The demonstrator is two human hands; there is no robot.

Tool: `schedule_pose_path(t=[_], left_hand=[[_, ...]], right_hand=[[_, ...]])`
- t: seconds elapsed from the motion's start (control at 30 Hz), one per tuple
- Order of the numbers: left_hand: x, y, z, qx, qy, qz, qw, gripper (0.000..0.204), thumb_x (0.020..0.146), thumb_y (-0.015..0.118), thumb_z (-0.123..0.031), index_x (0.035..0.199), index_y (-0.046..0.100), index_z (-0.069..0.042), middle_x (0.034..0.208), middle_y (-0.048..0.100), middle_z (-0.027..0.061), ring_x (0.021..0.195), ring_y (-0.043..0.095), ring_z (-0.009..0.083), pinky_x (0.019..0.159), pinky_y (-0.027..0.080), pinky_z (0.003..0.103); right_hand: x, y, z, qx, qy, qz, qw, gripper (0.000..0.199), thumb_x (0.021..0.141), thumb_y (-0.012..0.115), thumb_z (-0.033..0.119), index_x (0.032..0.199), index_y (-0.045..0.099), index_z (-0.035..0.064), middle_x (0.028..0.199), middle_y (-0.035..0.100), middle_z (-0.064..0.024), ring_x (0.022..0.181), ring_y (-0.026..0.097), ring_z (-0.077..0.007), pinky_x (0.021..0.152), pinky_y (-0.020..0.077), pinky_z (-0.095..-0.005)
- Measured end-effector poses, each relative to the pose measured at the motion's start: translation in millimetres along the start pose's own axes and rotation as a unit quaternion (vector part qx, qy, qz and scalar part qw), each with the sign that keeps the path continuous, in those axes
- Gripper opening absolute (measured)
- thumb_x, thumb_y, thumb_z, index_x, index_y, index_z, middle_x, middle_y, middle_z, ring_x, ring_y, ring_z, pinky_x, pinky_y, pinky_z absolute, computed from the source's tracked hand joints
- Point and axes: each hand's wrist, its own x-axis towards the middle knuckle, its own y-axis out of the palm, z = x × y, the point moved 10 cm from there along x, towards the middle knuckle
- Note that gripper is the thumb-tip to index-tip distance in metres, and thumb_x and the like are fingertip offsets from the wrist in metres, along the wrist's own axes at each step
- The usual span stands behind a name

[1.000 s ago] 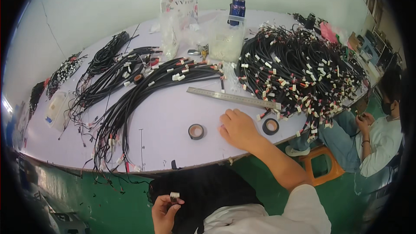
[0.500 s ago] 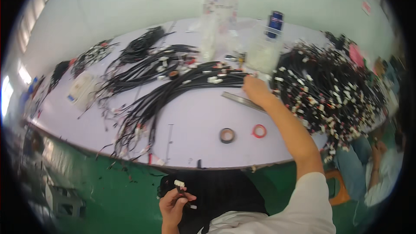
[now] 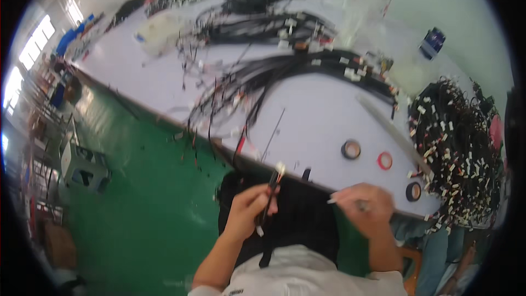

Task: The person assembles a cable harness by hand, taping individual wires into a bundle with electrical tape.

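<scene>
1. The left hand (image 3: 249, 208), near and centre, is gripping a dark cable (image 3: 265, 214) above the lap; a white connector (image 3: 280, 168) is showing at the upper end.
2. The right hand (image 3: 366, 208), at the near edge of the tabletop (image 3: 323, 126), is curling its fingers, apparently pinching a small pale piece (image 3: 332, 201); blur is hiding its exact kind.
3. The pale piece and the held cable are standing apart, not touching; by judgement, this cable is carrying one fitted end while its handling is only partly done.
4. Near right, a black tape roll (image 3: 343, 150), a red tape roll (image 3: 378, 160) and a second black tape roll (image 3: 409, 192) are lying unheld, with a ruler (image 3: 392, 131) beyond them.
5. On the far side, a cable bundle (image 3: 307, 66) is lying in a curve; white connectors are showing at many ends, suggesting completed fitting there.
6. At the right, a heap of cables (image 3: 455, 153) is also showing many white connectors; how much is finished or left, the view is not revealing.
</scene>
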Motion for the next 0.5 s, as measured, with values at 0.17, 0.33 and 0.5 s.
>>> schedule_pose_path(t=[0.17,0.33,0.5], left_hand=[[-5,27,25,-0.133,-0.080,0.045,0.987,0.047,0.093,0.054,-0.022,0.133,0.042,0.001,0.079,0.059,0.0053,0.070,0.055,0.0098,0.063,0.045,0.021],[-29,33,49,-0.226,-0.187,0.082,0.953,0.044,0.092,0.056,-0.018,0.130,0.044,0.000,0.078,0.060,0.0084,0.061,0.054,0.0114,0.056,0.043,0.021],[-39,33,50,-0.233,-0.193,0.103,0.948,0.031,0.091,0.057,-0.014,0.118,0.053,0.000,0.079,0.062,0.0085,0.059,0.052,0.0104,0.054,0.041,0.021]], right_hand=[[-31,68,0,-0.061,-0.138,-0.030,0.988,0.025,0.063,0.074,0.001,0.084,0.065,0.0090,0.086,0.060,-0.0055,0.068,0.058,-0.0220,0.059,0.0479,-0.0318],[-41,82,6,-0.076,-0.219,-0.003,0.973,0.023,0.061,0.073,0.007,0.082,0.067,0.0126,0.079,0.050,-0.0002,0.066,0.053,-0.0155,0.058,0.0423,-0.0315],[-46,89,9,-0.060,-0.255,0.009,0.965,0.022,0.060,0.072,0.009,0.081,0.067,0.0125,0.078,0.050,0.0012,0.062,0.051,-0.0137,0.057,0.0422,-0.0296]])
